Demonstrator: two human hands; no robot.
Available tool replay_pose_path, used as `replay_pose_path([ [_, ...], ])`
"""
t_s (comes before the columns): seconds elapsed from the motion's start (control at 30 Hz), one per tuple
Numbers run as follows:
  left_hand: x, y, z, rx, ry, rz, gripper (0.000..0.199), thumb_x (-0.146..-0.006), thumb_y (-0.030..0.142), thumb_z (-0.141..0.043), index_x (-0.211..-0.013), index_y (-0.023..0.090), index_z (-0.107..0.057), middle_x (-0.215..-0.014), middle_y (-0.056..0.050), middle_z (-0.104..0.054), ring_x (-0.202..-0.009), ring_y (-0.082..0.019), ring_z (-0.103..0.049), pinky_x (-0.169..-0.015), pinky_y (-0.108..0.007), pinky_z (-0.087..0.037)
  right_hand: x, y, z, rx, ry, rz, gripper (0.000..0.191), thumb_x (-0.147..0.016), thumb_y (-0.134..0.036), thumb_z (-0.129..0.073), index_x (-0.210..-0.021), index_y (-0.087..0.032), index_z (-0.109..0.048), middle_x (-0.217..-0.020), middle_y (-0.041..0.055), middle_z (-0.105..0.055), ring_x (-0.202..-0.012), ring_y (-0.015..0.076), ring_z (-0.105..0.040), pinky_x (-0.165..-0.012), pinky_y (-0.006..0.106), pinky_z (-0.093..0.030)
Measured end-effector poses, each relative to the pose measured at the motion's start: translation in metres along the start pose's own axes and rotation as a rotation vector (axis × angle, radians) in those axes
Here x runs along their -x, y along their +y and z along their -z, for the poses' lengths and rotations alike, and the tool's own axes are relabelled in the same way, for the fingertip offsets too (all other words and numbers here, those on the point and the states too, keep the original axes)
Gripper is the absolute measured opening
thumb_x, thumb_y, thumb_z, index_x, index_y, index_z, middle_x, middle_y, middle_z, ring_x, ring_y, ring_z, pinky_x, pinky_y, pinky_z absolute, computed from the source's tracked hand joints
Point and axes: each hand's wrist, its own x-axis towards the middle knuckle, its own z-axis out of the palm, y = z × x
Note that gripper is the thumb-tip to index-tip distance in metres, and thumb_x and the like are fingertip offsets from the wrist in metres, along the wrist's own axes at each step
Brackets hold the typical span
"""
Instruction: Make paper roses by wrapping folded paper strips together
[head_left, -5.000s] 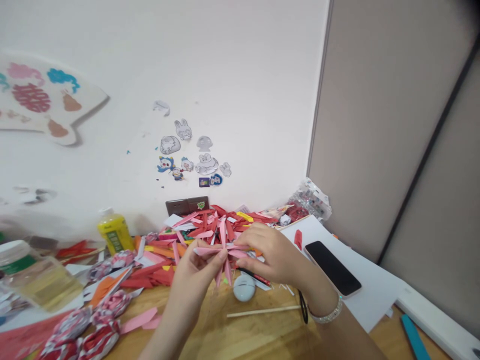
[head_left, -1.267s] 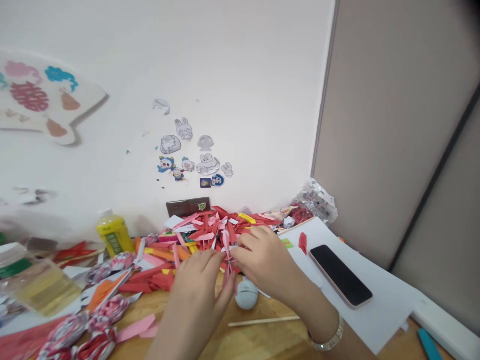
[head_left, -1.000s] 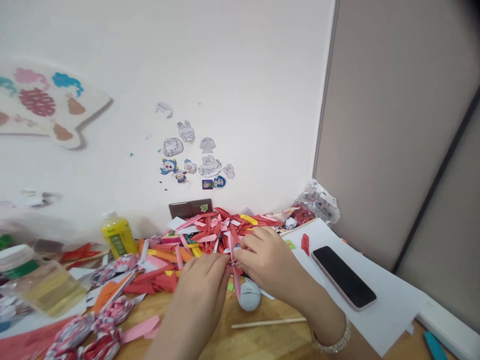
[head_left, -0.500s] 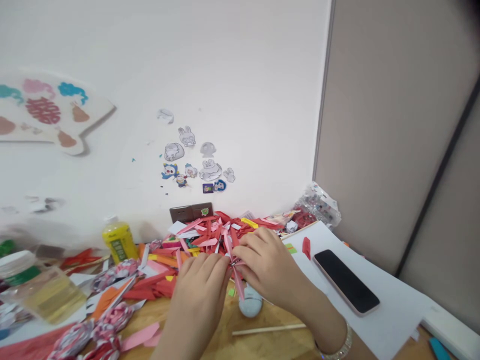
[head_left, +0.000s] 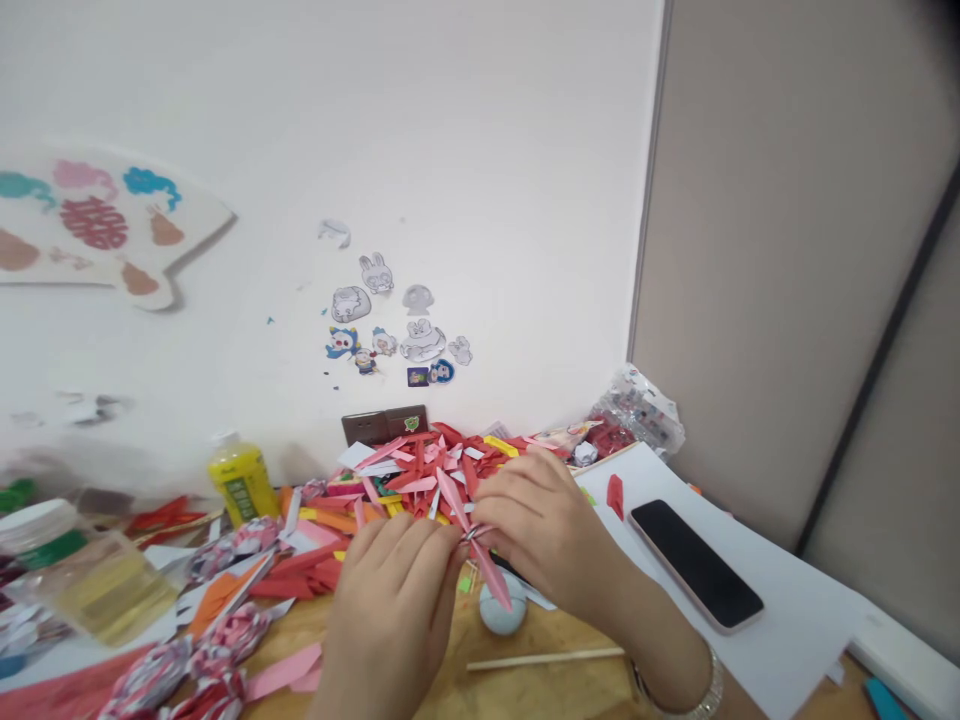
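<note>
Both hands meet above the wooden table, around a pink folded paper piece (head_left: 493,575) with pointed ends. At its middle is a thin dark-and-light tie (head_left: 471,535), too small to make out fully. From the left, my left hand (head_left: 397,595) is closed, thumb and fingertips pinching beside the tie. My right hand (head_left: 551,530), with a bracelet at its wrist, pinches the paper from the other side. Its fingertips are partly hidden. Behind the hands lies a heap of red and pink folded paper pieces (head_left: 420,470). A pale rounded mouse-like object (head_left: 501,612) sits just below.
A thin wooden stick (head_left: 544,658) lies in front. To the right, a phone (head_left: 697,562) rests on white paper (head_left: 780,650). A yellow-labelled bottle (head_left: 244,485), a clear jar (head_left: 105,590) and braided pink-white coils (head_left: 150,680) occupy the left. The wall (head_left: 525,200) rises behind the heap.
The pink folded paper has turned between my fingers; its lower point has swung to the right and its upper part slants left. Both hands stay closed in nearly the same place.
</note>
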Motion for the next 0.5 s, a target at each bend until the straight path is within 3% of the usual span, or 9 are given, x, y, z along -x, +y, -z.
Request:
replay_pose_path([
  [0.03,0.001,0.000,-0.002,-0.005,0.019,0.031,0.010,-0.086,0.012,-0.044,-0.084,0.016,-0.053,-0.067,-0.005,-0.062,-0.063,-0.020,-0.052,-0.060,-0.032,-0.038,0.001,0.000,0.001,-0.057,0.022,-0.063,0.016,-0.090,-0.027,-0.047,-0.100,-0.018,-0.056,-0.106,0.0082,-0.061,-0.098,0.0214,-0.050,-0.092,0.038,-0.036],
  [0.1,0.005,0.000,-0.007,-0.034,0.030,0.102,0.010,-0.087,0.016,-0.044,-0.092,0.014,-0.053,-0.077,-0.010,-0.063,-0.072,-0.024,-0.056,-0.065,-0.034,-0.042,0.003,0.002,0.001,-0.190,0.036,-0.234,0.042,-0.088,-0.037,-0.052,-0.123,-0.017,-0.043,-0.122,0.0125,-0.053,-0.107,0.0232,-0.050,-0.090,0.037,-0.039],
  [0.17,0.009,0.001,-0.013,-0.054,0.019,0.171,0.016,-0.088,0.020,-0.043,-0.100,0.013,-0.051,-0.087,-0.014,-0.063,-0.084,-0.027,-0.058,-0.072,-0.037,-0.045,0.005,0.003,-0.001,-0.313,0.000,-0.400,0.052,-0.087,-0.039,-0.053,-0.131,-0.018,-0.035,-0.118,0.0113,-0.057,-0.101,0.0218,-0.056,-0.083,0.034,-0.044],
  [0.3,0.011,0.004,-0.018,0.100,-0.087,0.328,0.023,-0.090,0.029,-0.041,-0.108,0.016,-0.049,-0.097,-0.014,-0.063,-0.093,-0.027,-0.059,-0.073,-0.037,-0.049,0.004,0.004,-0.005,-0.440,-0.045,-0.493,0.016,-0.087,-0.022,-0.052,-0.101,-0.021,-0.059,-0.094,0.0025,-0.066,-0.083,0.0164,-0.060,-0.070,0.025,-0.044],
  [0.37,0.009,0.006,-0.016,0.254,-0.173,0.434,0.023,-0.090,0.031,-0.040,-0.107,0.019,-0.050,-0.097,-0.011,-0.063,-0.090,-0.026,-0.061,-0.069,-0.034,-0.050,0.001,0.003,-0.004,-0.501,-0.018,-0.499,0.012,-0.087,-0.018,-0.050,-0.092,-0.019,-0.061,-0.088,0.0014,-0.066,-0.078,0.0148,-0.059,-0.066,0.023,-0.043],
  [0.5,0.003,0.012,-0.010,0.455,-0.259,0.589,0.020,-0.091,0.033,-0.039,-0.100,0.021,-0.052,-0.086,-0.006,-0.063,-0.080,-0.021,-0.062,-0.064,-0.030,-0.051,-0.002,0.000,-0.005,-0.642,-0.005,-0.539,0.013,-0.087,-0.019,-0.050,-0.094,-0.018,-0.061,-0.088,0.0020,-0.066,-0.078,0.0143,-0.060,-0.065,0.022,-0.043],
])
